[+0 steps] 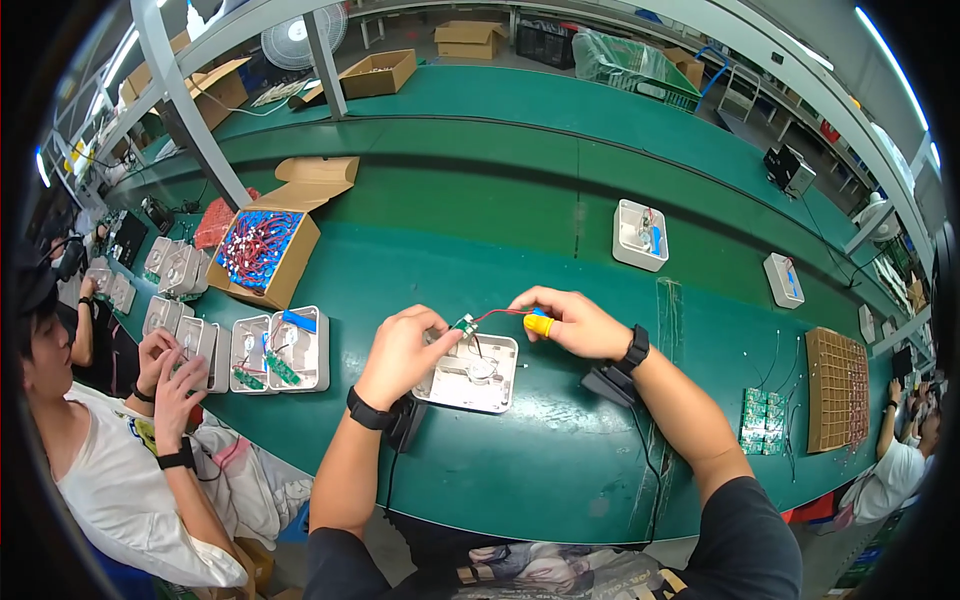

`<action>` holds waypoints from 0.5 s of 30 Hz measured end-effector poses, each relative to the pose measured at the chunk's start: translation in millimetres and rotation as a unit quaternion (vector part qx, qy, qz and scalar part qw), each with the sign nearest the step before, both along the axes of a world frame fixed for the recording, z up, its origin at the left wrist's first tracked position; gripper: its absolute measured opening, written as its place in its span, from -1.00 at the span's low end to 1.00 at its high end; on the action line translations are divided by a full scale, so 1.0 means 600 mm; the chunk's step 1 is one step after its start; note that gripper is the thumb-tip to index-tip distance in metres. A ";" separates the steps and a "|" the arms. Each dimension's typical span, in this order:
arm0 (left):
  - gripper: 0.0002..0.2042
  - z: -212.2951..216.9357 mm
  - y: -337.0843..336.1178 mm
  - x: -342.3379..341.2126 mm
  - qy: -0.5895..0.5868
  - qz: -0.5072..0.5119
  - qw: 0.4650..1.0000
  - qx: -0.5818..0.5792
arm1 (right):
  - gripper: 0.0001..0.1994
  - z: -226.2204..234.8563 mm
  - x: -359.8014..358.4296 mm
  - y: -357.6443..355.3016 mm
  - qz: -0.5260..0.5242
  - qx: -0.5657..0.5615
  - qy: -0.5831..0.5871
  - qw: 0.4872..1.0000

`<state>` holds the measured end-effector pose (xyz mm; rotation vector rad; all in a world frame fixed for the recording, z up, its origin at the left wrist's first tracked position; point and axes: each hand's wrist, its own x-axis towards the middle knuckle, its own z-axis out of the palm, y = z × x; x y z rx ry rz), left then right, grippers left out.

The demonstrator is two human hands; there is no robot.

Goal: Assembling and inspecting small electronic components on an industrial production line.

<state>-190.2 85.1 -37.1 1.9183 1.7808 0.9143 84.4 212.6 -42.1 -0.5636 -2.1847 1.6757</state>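
Note:
My left hand [402, 352] pinches a small green circuit board [465, 325] above the left part of an open white plastic housing [505, 378]. The housing lies on the green bench in front of me. A round clear part [483, 370] sits inside it. From the board a red wire [503, 312] runs across to my right hand [580, 322]. There the fingers are closed on a blue cylindrical battery [538, 312], mostly hidden by them. A yellow covering [539, 325], apparently a finger cot, shows on one of the right hand's fingers.
Open housings [323, 365] with boards stand left, beside a co-worker's hands [175, 365]. Behind them is a carton [295, 270] of wired blue batteries. Another housing [640, 262] sits on the far strip. Circuit boards [763, 420] and a brown divided box [825, 390] lie right.

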 end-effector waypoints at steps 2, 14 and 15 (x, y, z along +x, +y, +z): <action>-0.81 0.000 0.002 0.000 -0.011 0.012 0.999 -0.039 | -0.70 -0.001 0.002 0.020 -0.002 0.218 -0.067 0.974; -0.81 -0.039 0.011 0.030 -0.212 -0.058 0.976 -0.012 | -0.71 -0.017 -0.038 -0.038 -0.029 0.510 0.072 0.857; -0.75 -0.032 0.002 0.026 -0.116 -0.031 0.992 0.027 | -0.71 -0.020 -0.036 -0.041 -0.030 0.509 0.073 0.857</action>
